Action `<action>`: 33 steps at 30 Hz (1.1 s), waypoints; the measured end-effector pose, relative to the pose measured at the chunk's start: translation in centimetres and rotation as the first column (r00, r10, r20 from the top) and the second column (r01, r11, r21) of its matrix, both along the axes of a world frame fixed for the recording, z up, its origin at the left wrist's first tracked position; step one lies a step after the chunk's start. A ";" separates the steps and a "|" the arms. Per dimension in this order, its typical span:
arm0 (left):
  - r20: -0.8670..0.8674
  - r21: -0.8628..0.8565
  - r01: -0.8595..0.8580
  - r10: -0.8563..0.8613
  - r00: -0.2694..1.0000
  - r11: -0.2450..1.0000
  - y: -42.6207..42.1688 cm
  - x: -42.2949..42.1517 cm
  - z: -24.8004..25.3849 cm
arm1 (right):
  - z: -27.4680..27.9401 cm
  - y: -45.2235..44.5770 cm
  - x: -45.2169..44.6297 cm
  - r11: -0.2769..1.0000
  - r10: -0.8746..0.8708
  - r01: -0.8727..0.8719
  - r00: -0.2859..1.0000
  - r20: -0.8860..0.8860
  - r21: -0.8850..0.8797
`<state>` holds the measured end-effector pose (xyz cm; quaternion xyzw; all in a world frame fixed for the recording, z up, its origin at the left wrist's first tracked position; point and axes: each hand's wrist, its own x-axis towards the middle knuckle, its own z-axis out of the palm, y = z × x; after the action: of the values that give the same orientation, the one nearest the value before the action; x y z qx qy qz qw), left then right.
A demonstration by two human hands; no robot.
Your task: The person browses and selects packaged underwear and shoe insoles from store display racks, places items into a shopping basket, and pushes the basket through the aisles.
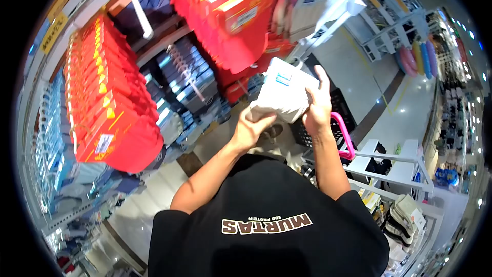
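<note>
Black fabric of my short-sleeved T-shirt (189, 241) lies nearest. Past it, a white, boxy, folded bundle with blue print on its face (277, 95) is held up in front of me. My left grip (250, 132) is closed on its near left corner; my right grip (320, 107) lies along its right edge, fingers partly spread, and I cannot tell whether it clasps. I judge the bundle light, soft and hardly fragile, its flat face stiffer and perhaps slick, so the thick folded edges look the best hold. Below and beyond, a black perforated plastic basket (346, 113) shows beside a pink loop handle (347, 141); its contents I cannot make out. Farther off, red card-fronted packs (125, 141) hang in a row.
</note>
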<state>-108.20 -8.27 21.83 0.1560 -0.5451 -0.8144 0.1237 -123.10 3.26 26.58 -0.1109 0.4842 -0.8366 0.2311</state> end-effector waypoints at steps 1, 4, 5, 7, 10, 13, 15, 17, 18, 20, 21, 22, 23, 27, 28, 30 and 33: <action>-0.018 -0.061 -0.134 0.134 0.991 0.989 -0.2 -0.1 -0.5 | -0.3 0.3 0.6 0.999 0.038 -0.037 0.999 -0.038 0.037; -0.075 0.170 -0.208 0.223 0.972 0.963 -0.6 -0.1 -0.1 | -2.8 1.0 1.5 0.978 -0.047 0.100 0.960 -0.275 0.183; -0.089 0.231 -0.230 0.256 0.963 0.945 -0.4 -0.2 -0.8 | -3.9 1.6 1.7 0.946 -0.031 0.165 0.903 -0.429 0.278; -0.035 0.408 -0.208 0.243 0.969 0.889 0.2 0.2 -0.2 | -4.6 2.7 2.4 0.892 0.185 0.013 0.902 -0.391 0.451; -0.172 0.577 -0.011 0.135 0.976 0.817 0.0 1.1 -0.4 | -3.8 2.2 5.1 0.855 0.303 -0.051 0.856 -0.419 0.515; -0.151 0.590 0.009 0.100 0.983 0.807 -0.1 1.3 1.1 | -3.3 1.4 6.2 0.915 0.279 -0.147 0.903 -0.326 0.376; -0.095 0.523 -0.015 0.076 0.993 0.852 -0.4 1.4 0.5 | -5.0 1.7 5.7 0.879 0.334 -0.139 0.862 -0.380 0.456; -0.088 0.515 -0.008 0.062 0.994 0.857 -0.5 1.5 -0.3 | -3.8 1.2 6.5 0.852 0.316 -0.115 0.890 -0.327 0.510; -0.093 0.524 -0.007 0.065 0.994 0.852 -0.4 1.5 -0.1 | -3.4 1.0 6.7 0.878 0.301 -0.147 0.910 -0.287 0.455; -0.084 0.521 -0.019 0.074 0.994 0.853 -0.4 1.5 -0.7 | -3.1 0.6 6.8 0.922 0.276 -0.200 0.940 -0.200 0.333; -0.071 0.498 -0.025 0.070 0.995 0.867 -0.5 1.5 -0.9 | -3.2 0.6 6.8 0.928 0.260 -0.205 0.954 -0.148 0.311; -0.058 0.473 -0.032 0.067 0.996 0.880 -0.5 1.6 -1.0 | -3.5 0.7 6.6 0.935 0.245 -0.209 0.965 -0.096 0.288; -0.045 0.448 -0.038 0.065 0.997 0.893 -0.6 1.6 -1.0 | -4.0 0.9 6.4 0.940 0.231 -0.212 0.972 -0.043 0.266; -0.077 0.489 -0.047 0.096 0.992 0.871 -0.7 1.5 -1.3 | -5.9 1.3 5.8 0.973 0.195 -0.221 0.943 0.270 0.069; -0.074 0.476 -0.047 0.094 0.993 0.878 -0.8 1.5 -0.9 | -5.8 1.3 5.8 0.970 0.201 -0.229 0.944 0.262 0.079; -0.078 0.460 -0.051 0.098 0.992 0.887 -0.6 1.5 -1.5 | -5.6 1.1 6.2 0.964 0.215 -0.245 0.945 0.248 0.099; -0.022 0.381 -0.101 0.118 0.993 0.919 -0.3 1.4 -2.2 | -6.1 1.4 6.1 0.939 0.246 -0.273 0.958 0.149 0.207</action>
<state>-106.82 -8.60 19.60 0.1889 -0.3650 -0.8994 0.1485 -116.98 4.70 20.46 -0.0959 0.5422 -0.7435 0.3794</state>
